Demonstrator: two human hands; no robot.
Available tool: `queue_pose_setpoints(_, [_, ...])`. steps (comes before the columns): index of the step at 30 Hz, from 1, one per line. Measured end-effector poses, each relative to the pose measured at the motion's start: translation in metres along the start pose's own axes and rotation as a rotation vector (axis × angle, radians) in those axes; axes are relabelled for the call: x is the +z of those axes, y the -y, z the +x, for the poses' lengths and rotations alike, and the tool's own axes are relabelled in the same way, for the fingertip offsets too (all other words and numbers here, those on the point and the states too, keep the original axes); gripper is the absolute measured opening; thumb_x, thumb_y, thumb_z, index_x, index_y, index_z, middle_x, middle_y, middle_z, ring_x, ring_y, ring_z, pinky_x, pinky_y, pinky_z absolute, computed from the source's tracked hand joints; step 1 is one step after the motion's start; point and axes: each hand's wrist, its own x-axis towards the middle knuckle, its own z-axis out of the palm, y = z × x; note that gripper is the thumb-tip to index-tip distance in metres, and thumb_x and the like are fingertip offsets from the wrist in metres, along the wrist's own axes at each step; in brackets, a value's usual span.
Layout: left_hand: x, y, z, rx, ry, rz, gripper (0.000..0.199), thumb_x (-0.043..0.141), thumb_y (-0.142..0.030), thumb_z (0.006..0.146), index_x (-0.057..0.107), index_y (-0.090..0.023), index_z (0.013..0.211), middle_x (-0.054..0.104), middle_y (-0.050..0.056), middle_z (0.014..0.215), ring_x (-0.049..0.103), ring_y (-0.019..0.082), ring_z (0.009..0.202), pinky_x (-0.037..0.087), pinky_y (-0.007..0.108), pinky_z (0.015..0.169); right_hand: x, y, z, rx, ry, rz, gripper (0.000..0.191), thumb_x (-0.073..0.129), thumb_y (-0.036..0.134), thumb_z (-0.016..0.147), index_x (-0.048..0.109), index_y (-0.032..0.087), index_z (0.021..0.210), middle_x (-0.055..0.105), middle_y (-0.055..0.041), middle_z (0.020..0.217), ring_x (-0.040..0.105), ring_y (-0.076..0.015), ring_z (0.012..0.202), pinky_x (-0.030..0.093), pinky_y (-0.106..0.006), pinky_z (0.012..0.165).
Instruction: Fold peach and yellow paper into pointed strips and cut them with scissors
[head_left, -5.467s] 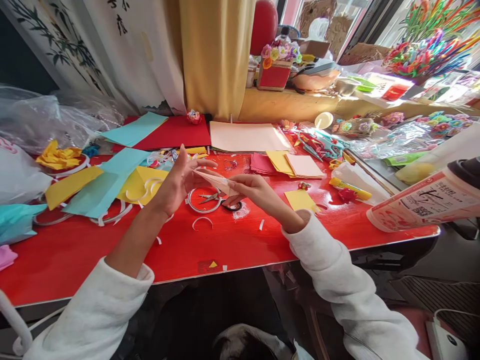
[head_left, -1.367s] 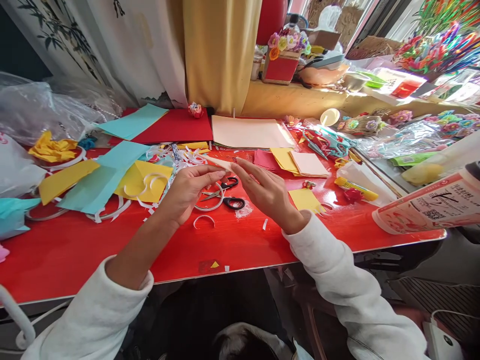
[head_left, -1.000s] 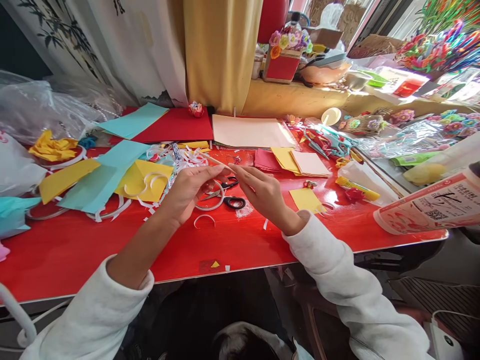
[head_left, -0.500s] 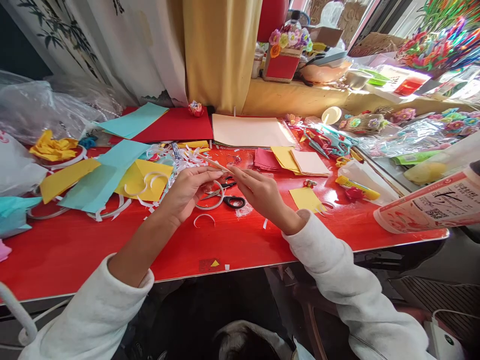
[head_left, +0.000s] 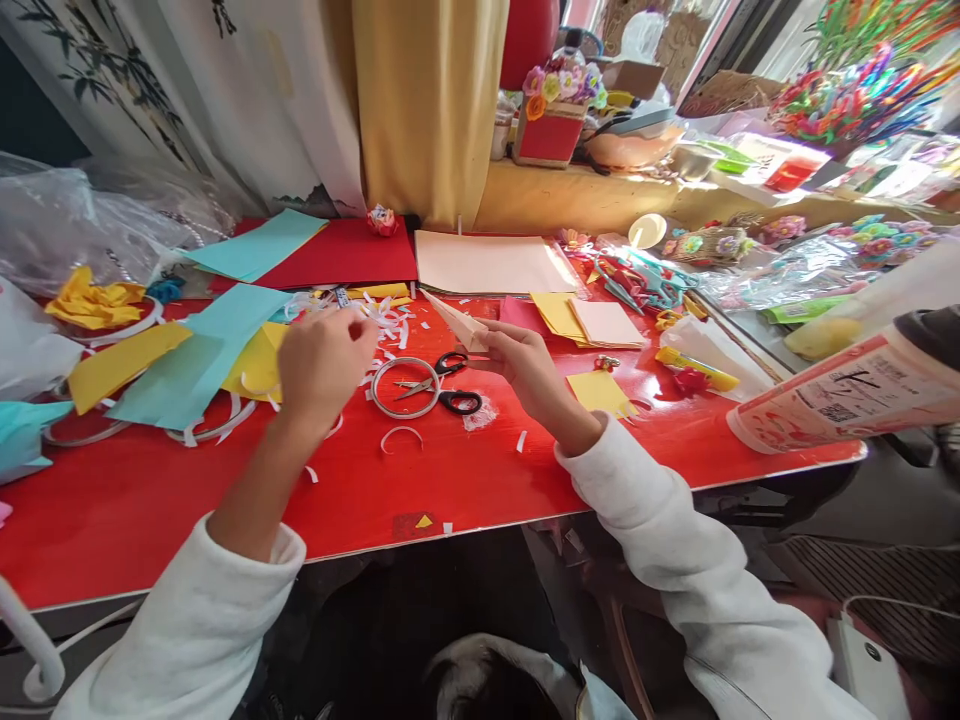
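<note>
Aslant lengthwise, folded paper (head_left: 462, 327), tip away leftward, in the right hand (head_left: 529, 370); left hand (head_left: 319, 362) curled, contents unclear.

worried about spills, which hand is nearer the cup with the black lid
Right. The right hand, holding folded paper, is left of the cup; the left hand is farther left.

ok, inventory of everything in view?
Table: 1, red, centre
Folded paper: 1, pale pink, above table
Ring: 1, white, centre
Scissors: 1, black handles, overlapping ring
Small stacks: 3, dark pink, yellow, pale pink, beyond scissors
Flat blue sheets: 2, blue, left
Large pink sheet: 1, pale, back
Tube: 1, yellow, right
Cup: 1, pink/white, right
Curtain: 1, yellow, back
Scraps: many, mostly white, table
Remaining clutter: uncountable, multicoloured, throughout
Sleeves: 2, white, foreground
Left hand: 1, bare, above table
Right hand: 1, bare, holding folded paper
</note>
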Motion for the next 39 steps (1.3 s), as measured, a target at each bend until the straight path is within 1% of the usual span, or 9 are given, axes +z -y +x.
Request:
queue_pose_setpoints(6, [0.013,0.029,0.003,0.109,0.026,0.484,0.040,0.034,-0.028,0.081,0.057,-0.005,0.105,0.057,0.017,0.105,0.044,0.034,0.101,0.037,0.039,0.074,-0.037,0.044,-0.018,-0.334,-0.254,-0.310,0.038,0.043,0.027,0.082,0.054,0.020,0.118,0.060,-0.0031,0.112,0.059,-0.0135,0.098,0.052,-0.032,0.084])
queue_pose_setpoints(10, [0.019,0.033,0.004,0.119,0.087,0.530,0.039,0.030,-0.030,0.082,0.064,-0.011,0.084,0.061,0.013,0.090,0.047,0.030,0.094,0.035,0.039,0.076,-0.091,0.081,-0.082,-0.615,-0.566,-0.898,0.032,0.044,0.025,0.084,0.058,0.024,0.113,0.059,0.0002,0.116,0.054,-0.0139,0.108,0.044,-0.034,0.096])
queue_pose_setpoints(14, [0.024,0.036,0.006,0.079,0.008,0.544,0.037,0.034,-0.029,0.078,0.059,-0.012,0.100,0.058,0.014,0.101,0.046,0.030,0.097,0.035,0.036,0.076,-0.144,0.060,-0.156,-0.620,-0.791,-1.390,0.033,0.044,0.022,0.086,0.057,0.023,0.116,0.057,-0.0038,0.120,0.053,-0.0170,0.110,0.041,-0.036,0.098])
queue_pose_setpoints(21, [0.031,0.044,0.012,-0.029,0.100,0.530,0.049,0.033,-0.040,0.079,0.051,-0.010,0.113,0.052,0.019,0.111,0.041,0.033,0.105,0.034,0.039,0.083,-0.189,-0.026,-0.204,-0.384,-0.569,-1.586,0.039,0.035,0.025,0.089,0.051,0.014,0.123,0.050,-0.0133,0.126,0.045,-0.0219,0.119,0.039,-0.042,0.101])
queue_pose_setpoints(26, [0.024,0.042,0.009,-0.035,0.214,0.532,0.052,0.022,-0.045,0.083,0.053,-0.013,0.109,0.050,0.020,0.115,0.039,0.035,0.105,0.033,0.043,0.082,-0.196,-0.033,-0.205,-0.244,-0.376,-1.584,0.050,0.037,0.037,0.088,0.039,0.011,0.131,0.042,-0.0140,0.134,0.035,-0.0222,0.127,0.031,-0.042,0.106])
queue_pose_setpoints(30, [0.018,0.036,0.003,0.069,0.138,0.513,0.050,0.020,-0.045,0.084,0.050,-0.014,0.111,0.048,0.020,0.119,0.037,0.036,0.107,0.034,0.044,0.079,-0.194,-0.027,-0.210,-0.176,-0.388,-1.516,0.053,0.034,0.039,0.089,0.027,0.020,0.138,0.033,-0.0091,0.141,0.025,-0.0217,0.132,0.025,-0.046,0.108])
queue_pose_setpoints(33, [0.017,0.018,0.008,0.162,0.095,0.449,0.047,0.024,-0.040,0.085,0.047,-0.014,0.118,0.041,0.019,0.128,0.032,0.035,0.116,0.031,0.049,0.086,-0.187,-0.021,-0.215,-0.184,-0.515,-1.430,0.059,0.034,0.039,0.089,0.013,0.023,0.141,0.017,-0.0057,0.147,0.013,-0.0204,0.136,0.022,-0.044,0.109])
queue_pose_setpoints(35, [0.019,-0.010,0.017,0.285,0.207,0.428,0.047,0.029,-0.040,0.084,0.048,-0.014,0.118,0.040,0.019,0.129,0.028,0.035,0.122,0.027,0.052,0.092,-0.184,-0.020,-0.219,-0.220,-0.644,-1.392,0.062,0.033,0.038,0.089,0.005,0.022,0.142,0.012,-0.0058,0.148,0.011,-0.0199,0.136,0.021,-0.042,0.110])
queue_pose_setpoints(39, [0.034,-0.108,0.039,0.709,0.471,0.340,0.049,0.040,-0.049,0.080,0.055,-0.014,0.111,0.029,0.016,0.139,0.018,0.033,0.130,0.021,0.046,0.101,-0.186,-0.032,-0.225,-0.195,-0.547,-1.468,0.067,0.037,0.040,0.087,0.004,0.023,0.142,0.019,-0.0079,0.146,0.015,-0.0225,0.135,0.014,-0.046,0.110])
